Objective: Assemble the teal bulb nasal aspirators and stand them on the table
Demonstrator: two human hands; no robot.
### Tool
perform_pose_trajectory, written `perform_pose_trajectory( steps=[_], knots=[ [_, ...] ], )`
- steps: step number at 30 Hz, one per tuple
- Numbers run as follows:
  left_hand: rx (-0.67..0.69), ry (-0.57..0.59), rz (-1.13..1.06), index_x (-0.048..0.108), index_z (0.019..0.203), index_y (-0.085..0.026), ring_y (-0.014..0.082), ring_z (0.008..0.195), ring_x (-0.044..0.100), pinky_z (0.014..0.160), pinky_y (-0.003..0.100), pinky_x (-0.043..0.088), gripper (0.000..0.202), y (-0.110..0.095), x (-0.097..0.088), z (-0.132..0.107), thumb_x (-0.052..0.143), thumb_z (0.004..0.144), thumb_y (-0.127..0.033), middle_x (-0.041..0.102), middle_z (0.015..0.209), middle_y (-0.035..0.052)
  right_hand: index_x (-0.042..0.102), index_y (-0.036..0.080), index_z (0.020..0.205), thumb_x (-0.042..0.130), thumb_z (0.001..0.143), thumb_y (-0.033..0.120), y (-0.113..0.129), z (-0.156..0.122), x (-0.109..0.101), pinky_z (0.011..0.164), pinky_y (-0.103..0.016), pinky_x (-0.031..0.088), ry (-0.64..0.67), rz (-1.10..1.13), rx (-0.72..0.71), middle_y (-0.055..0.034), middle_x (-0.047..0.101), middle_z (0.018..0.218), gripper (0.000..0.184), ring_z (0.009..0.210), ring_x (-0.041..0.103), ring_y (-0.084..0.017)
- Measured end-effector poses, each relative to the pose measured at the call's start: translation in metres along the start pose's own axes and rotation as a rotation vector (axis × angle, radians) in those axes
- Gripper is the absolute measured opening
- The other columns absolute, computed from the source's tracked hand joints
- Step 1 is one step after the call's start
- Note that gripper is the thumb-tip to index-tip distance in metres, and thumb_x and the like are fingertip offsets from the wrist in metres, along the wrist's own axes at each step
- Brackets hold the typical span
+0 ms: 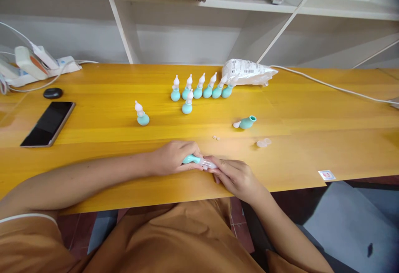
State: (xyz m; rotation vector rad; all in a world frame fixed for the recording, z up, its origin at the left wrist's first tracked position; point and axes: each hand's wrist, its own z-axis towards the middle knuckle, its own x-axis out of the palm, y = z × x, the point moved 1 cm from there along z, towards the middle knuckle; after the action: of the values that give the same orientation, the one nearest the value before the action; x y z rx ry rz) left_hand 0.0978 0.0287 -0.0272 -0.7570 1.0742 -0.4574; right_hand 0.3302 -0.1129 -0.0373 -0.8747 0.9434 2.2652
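Observation:
My left hand (176, 156) is closed round a teal nasal aspirator bulb (190, 159). Pinched in the fingers of my right hand (233, 175) is a clear nozzle (207, 163), in line with the bulb's neck; whether the two are joined is hard to see. Beyond my hands lie two tiny pale rings (216, 138). A loose teal bulb (247, 122) rests on its side, its open mouth to the right, with a small pale tip (237, 124) at its left end. Clear round parts (263, 143) lie to the right.
Several upright aspirators (197, 93) form a row at the back, one aspirator (187, 107) just before them and another aspirator (143, 118) farther left. A white plastic packet (247, 72), phone (48, 124), mouse (52, 93), power strip (67, 66) and small sticker (326, 175) share the wooden table.

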Motion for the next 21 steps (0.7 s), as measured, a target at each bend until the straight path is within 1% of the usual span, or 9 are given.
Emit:
perform_pose_trajectory(
  steps=[4,9,12,17,21],
  knots=[
    [0.024,0.005,0.022,0.068,0.109,-0.022,0.0203,0.098,0.076,0.09,0.03,0.056,0.031,-0.0003,-0.0001,-0.0004,0.072,0.108,-0.052,0.079,0.11,0.0073,0.052,0.021,0.167,0.055,0.117,0.019,0.0014,0.0005,-0.0009,0.069,-0.031,0.067,0.015,-0.006,-0.005,-0.0026,0.08,0.087,0.05,0.066,0.074,-0.017],
    [0.011,0.027,0.037,0.069,0.109,-0.022,0.0204,0.099,0.076,0.093,0.031,0.057,0.03,0.0003,0.0007,-0.0006,0.073,0.107,-0.052,0.08,0.111,0.0071,0.047,0.022,0.17,0.057,0.115,0.016,0.0007,-0.0016,0.0004,0.079,-0.035,0.071,0.012,-0.002,-0.024,-0.0085,0.086,0.105,0.056,0.081,0.083,-0.02],
    [0.034,0.022,0.034,0.069,0.109,-0.022,0.0205,0.099,0.076,0.093,0.031,0.057,0.031,0.0009,0.0014,-0.0011,0.072,0.108,-0.053,0.08,0.111,0.0072,0.048,0.022,0.17,0.057,0.114,0.015,0.0004,-0.0032,0.0014,0.079,-0.036,0.072,0.012,0.0,-0.023,-0.0086,0.086,0.106,0.057,0.083,0.084,-0.021],
    [0.093,0.02,0.067,0.068,0.111,-0.022,0.0209,0.099,0.076,0.094,0.032,0.056,0.033,0.0018,0.0031,-0.0024,0.069,0.109,-0.055,0.08,0.112,0.0084,0.052,0.022,0.166,0.058,0.114,0.015,0.001,-0.0035,0.0023,0.083,-0.037,0.073,0.024,0.01,-0.015,-0.0102,0.086,0.11,0.052,0.093,0.085,-0.023],
    [0.141,-0.006,0.094,0.066,0.111,-0.022,0.0212,0.099,0.077,0.092,0.031,0.056,0.033,0.0021,0.0039,-0.0023,0.068,0.11,-0.054,0.08,0.11,0.0084,0.053,0.02,0.164,0.057,0.116,0.016,0.0024,-0.0019,0.0026,0.08,-0.036,0.072,0.005,-0.009,-0.034,-0.01,0.087,0.11,0.049,0.091,0.086,-0.022]
  ],
)
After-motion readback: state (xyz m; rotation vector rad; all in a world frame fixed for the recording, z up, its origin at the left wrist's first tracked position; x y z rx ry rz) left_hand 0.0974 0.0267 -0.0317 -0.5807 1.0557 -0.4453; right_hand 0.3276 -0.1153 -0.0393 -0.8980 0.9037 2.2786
